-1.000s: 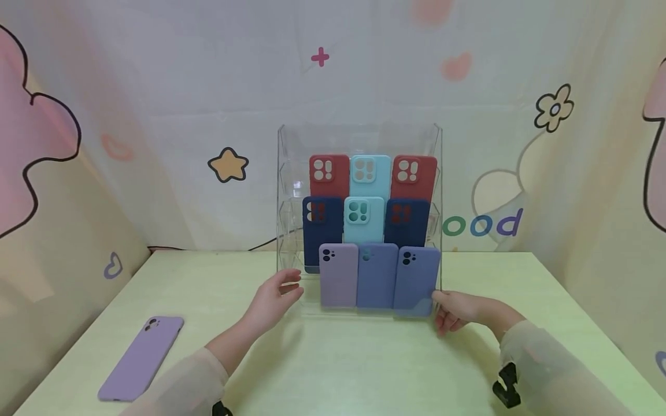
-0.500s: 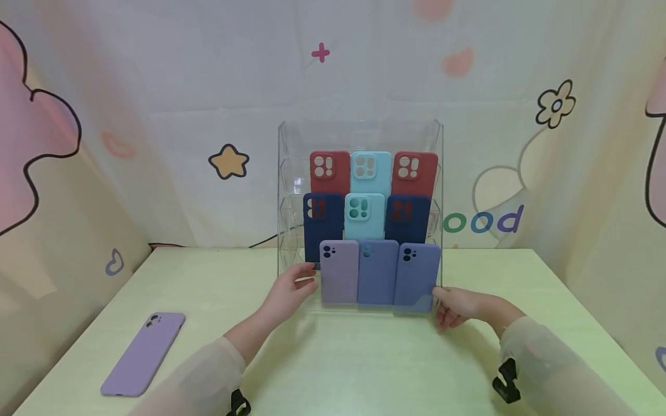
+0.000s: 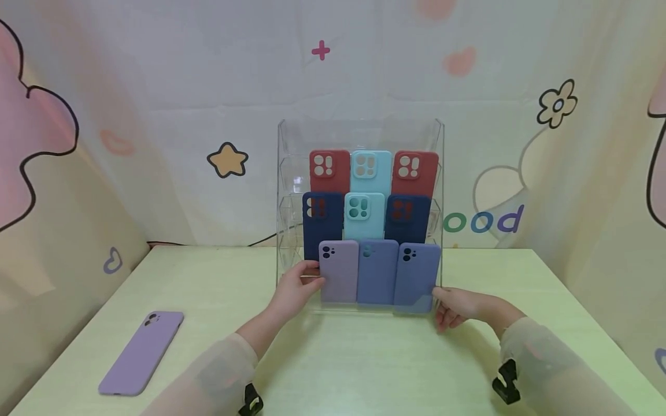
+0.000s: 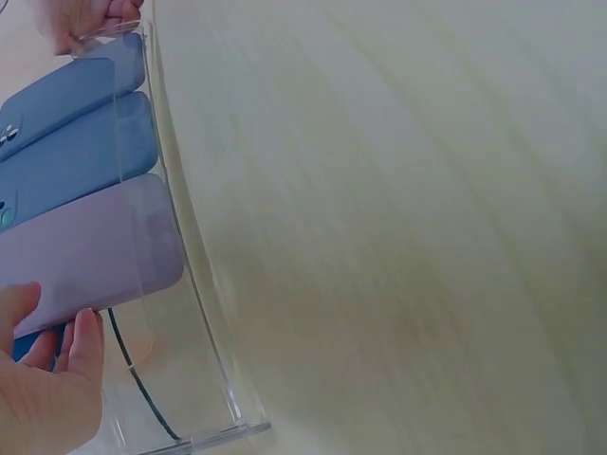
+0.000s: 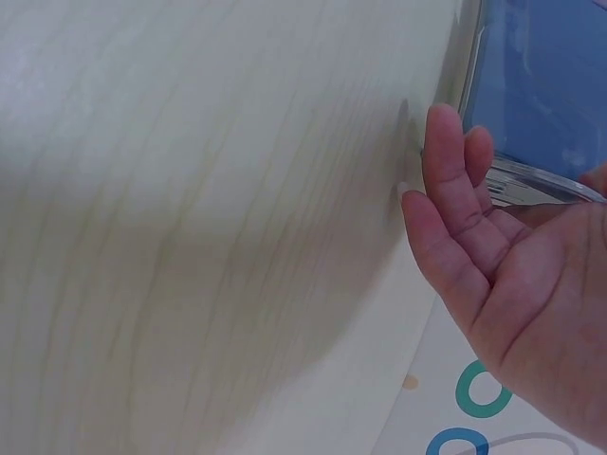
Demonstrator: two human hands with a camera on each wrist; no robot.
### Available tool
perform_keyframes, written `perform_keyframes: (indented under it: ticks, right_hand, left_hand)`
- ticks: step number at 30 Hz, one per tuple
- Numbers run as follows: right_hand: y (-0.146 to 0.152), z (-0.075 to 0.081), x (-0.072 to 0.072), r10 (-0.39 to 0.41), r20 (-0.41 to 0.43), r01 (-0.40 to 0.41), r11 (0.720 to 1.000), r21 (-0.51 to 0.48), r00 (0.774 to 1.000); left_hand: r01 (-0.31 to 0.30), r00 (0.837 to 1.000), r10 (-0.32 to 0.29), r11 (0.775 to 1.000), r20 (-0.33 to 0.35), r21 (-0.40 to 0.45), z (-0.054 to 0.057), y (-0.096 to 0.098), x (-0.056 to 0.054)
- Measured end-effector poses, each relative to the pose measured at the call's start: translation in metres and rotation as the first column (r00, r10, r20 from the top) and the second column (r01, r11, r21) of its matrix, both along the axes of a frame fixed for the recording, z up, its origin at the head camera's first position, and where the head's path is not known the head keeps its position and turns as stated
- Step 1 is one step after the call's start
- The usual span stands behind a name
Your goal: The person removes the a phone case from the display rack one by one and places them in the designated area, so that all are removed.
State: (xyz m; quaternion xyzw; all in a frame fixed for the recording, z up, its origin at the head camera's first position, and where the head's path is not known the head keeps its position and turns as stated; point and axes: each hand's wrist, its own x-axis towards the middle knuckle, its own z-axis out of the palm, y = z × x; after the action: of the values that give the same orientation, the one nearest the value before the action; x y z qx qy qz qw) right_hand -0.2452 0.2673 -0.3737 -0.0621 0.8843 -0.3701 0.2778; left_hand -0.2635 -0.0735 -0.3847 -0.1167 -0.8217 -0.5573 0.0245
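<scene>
A clear acrylic tiered rack [image 3: 291, 216] holds phone cases in rows. In its front row stand a lilac phone case [image 3: 339, 274], a blue-violet phone case [image 3: 377, 274] and another blue-violet phone case [image 3: 416, 277] at the right. My left hand [image 3: 295, 292] is at the lilac case's left edge. In the left wrist view its thumb [image 4: 21, 305] lies over the case's front, its fingers at the side edge. My right hand [image 3: 458, 307] holds the rack's lower right side, thumb against the edge; in the right wrist view its other fingers [image 5: 450, 171] bend loosely beside the rack's corner.
Another purple phone case [image 3: 140, 353] lies flat on the pale table [image 3: 364, 364] at the left. Behind the front row stand dark blue [image 3: 322, 231], light blue [image 3: 364, 216] and red phone cases [image 3: 340, 179]. A printed cloth backdrop [image 3: 156, 115] surrounds the table.
My left hand has moved right, from beside the rack to the left edge of the lilac phone case. My right hand stays at the rack's right side.
</scene>
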Motion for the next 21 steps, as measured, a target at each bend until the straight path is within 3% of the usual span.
perform_keyframes:
  ticks: [8,14,17,21]
  right_hand:
    - [-0.002,-0.002,-0.001,-0.006,0.001,0.006,1.000,-0.003,1.000]
    - [-0.002,0.001,0.000,0.008,0.005,-0.008,1.000,-0.006,1.000]
    - [-0.002,0.002,0.001,0.003,0.005,-0.003,1.000,-0.009,1.000]
    - [-0.002,0.001,0.001,-0.004,0.007,0.004,1.000,-0.007,1.000]
  left_hand:
    - [0.006,0.998,-0.009,0.999,-0.058,-0.049,0.003,-0.001,0.001]
    - [-0.018,0.994,0.023,0.999,-0.103,0.045,0.012,-0.007,0.004]
    - [-0.022,0.996,0.032,0.992,-0.080,0.128,0.016,-0.010,0.005]
    - [-0.018,1.000,0.012,0.974,0.028,0.226,0.020,-0.015,0.009]
